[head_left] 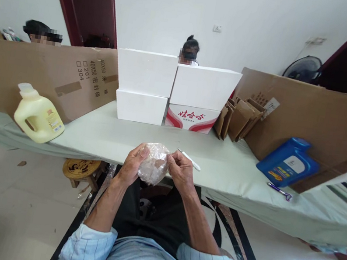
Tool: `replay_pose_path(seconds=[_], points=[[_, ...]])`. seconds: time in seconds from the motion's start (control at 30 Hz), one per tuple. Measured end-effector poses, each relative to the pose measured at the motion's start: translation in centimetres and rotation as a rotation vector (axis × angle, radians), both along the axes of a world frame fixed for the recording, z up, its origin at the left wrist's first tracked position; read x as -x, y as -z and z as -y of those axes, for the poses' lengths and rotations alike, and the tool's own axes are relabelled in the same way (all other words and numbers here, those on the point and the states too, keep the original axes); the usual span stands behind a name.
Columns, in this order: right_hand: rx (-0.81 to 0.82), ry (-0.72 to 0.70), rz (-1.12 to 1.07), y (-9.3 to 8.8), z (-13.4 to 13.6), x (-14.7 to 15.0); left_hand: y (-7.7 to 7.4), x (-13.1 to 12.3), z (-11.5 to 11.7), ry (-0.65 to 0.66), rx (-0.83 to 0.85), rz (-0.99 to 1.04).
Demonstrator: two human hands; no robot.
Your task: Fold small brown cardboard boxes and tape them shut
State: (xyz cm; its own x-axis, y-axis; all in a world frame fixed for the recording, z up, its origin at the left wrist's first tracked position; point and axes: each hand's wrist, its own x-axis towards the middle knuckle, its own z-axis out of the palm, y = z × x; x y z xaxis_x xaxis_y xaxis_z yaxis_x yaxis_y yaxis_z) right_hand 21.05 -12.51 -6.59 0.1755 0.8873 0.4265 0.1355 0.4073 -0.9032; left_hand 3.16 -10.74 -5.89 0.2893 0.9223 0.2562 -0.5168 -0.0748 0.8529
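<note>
Between my two hands is a crinkled, clear plastic-wrapped bundle [153,164], roundish and whitish; I cannot make out what is inside. My left hand [134,162] is closed on its left side, with the thumb on top. Pinched at the upper right edge of the wrap are the fingers of my right hand [182,169]. The bundle is held up at the table's near edge, above my lap. Just behind my right hand a white pen-like tool [192,161] lies on the green cloth, partly hidden by the fingers.
White boxes [146,74] are stacked at the back. Brown cardboard panels [93,72] stand on both sides. A yellow jug [39,116] is at left; a blue bottle [288,162] and a purple razor [279,191] are at right. A wooden stool [80,168] stands below. Two people sit beyond.
</note>
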Motion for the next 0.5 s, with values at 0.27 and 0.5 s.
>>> replay_pose_path(seconds=[0.27, 0.5], points=[[0.08, -0.115, -0.222, 2.0, 1.3, 1.1, -0.4, -1.0, 0.2, -0.125, 0.014, 0.09], [0.075, 0.006, -0.141, 2.5, 1.4, 1.7, 0.7, 0.6, -0.8, -0.001, -0.088, -0.141]])
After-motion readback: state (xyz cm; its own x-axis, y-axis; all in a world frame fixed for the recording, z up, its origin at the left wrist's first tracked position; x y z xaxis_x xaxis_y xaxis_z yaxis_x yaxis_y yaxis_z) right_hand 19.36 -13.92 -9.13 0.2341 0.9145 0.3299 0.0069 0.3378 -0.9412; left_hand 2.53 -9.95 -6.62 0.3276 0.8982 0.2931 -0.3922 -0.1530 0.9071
